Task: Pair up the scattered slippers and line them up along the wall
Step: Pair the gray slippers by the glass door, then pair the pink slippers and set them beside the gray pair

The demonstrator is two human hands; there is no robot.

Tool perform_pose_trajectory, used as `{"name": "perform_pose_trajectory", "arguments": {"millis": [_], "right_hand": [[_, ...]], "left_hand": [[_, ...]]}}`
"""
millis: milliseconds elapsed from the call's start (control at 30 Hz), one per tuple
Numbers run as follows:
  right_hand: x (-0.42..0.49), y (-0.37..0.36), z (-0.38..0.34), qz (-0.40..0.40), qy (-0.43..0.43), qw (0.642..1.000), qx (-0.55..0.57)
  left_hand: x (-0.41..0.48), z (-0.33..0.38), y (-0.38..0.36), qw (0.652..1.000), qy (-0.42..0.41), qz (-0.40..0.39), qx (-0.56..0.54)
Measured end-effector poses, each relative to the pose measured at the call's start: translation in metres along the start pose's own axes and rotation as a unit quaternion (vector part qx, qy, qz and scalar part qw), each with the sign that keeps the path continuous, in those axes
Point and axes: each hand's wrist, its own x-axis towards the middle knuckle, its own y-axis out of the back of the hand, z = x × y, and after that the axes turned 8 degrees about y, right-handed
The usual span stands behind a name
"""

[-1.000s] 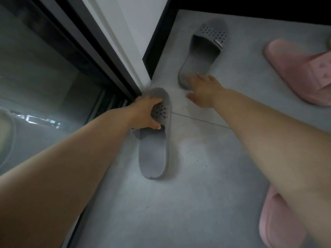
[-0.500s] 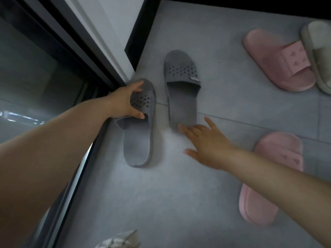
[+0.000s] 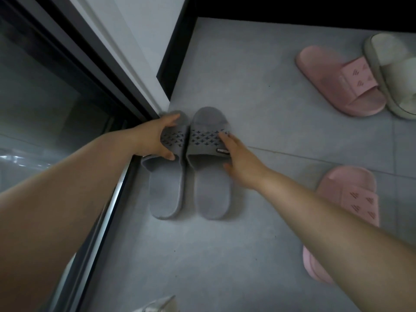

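While two grey slippers lay side by side with their toes at the foot of a white wall (image 3: 144,41), a person's bare hands rested on both straps. The left hand (image 3: 155,138) gripped the strap of the left grey slipper (image 3: 165,194), thumb under the strap's rear edge and fingers curled over its front, beside a dark sliding-door frame (image 3: 94,70). The right hand (image 3: 242,159) lay loosely spread against the outer side of the right grey slipper (image 3: 210,192), fingertips (image 3: 224,137) on the perforated strap and not closed around it. The pair sat parallel and nearly touching on the grey tiled floor (image 3: 258,97). Well apart to the right, one pink slipper (image 3: 337,84) lay at an angle, touching a cream slipper (image 3: 391,73) at the frame's edge. A second pink slipper (image 3: 351,194) lay nearer the camera, partly hidden behind the right forearm. Something pale and out of focus (image 3: 157,306) showed at the bottom edge.
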Motion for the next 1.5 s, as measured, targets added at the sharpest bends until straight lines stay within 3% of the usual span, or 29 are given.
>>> {"name": "perform_pose_trajectory", "arguments": {"millis": [167,533,733,833,967,1033,1100,1267,1500], "right_hand": [[-0.007,-0.024,0.001,0.022,0.002,0.996,0.082],[-0.025,-0.007,-0.004,-0.009,-0.022,0.991,0.128],[-0.065,0.079,0.037,0.027,-0.071,0.997,0.032],[-0.089,0.148,0.076,0.061,-0.134,0.989,-0.007],[-0.114,0.213,0.126,0.085,-0.214,0.971,-0.071],[-0.111,0.226,0.141,0.109,-0.223,0.967,-0.064],[-0.096,0.228,0.147,0.151,-0.224,0.962,0.032],[-0.039,0.216,0.155,0.302,-0.203,0.885,0.289],[-0.026,0.206,0.161,0.412,-0.177,0.782,0.432]], "left_hand": [[-0.008,-0.010,0.000,1.000,0.011,0.008,0.009],[0.002,0.014,-0.006,0.995,0.012,0.006,0.103],[0.014,0.107,-0.039,0.992,-0.121,0.034,0.011],[0.016,0.162,-0.075,0.982,-0.190,-0.019,0.007],[0.016,0.210,-0.116,0.970,-0.219,-0.097,0.034],[0.016,0.219,-0.125,0.969,-0.223,-0.103,0.022],[0.017,0.223,-0.130,0.972,-0.215,-0.094,-0.014],[0.019,0.231,-0.160,0.977,-0.190,-0.091,-0.030],[0.017,0.246,-0.200,0.966,-0.220,-0.107,0.082]]}}
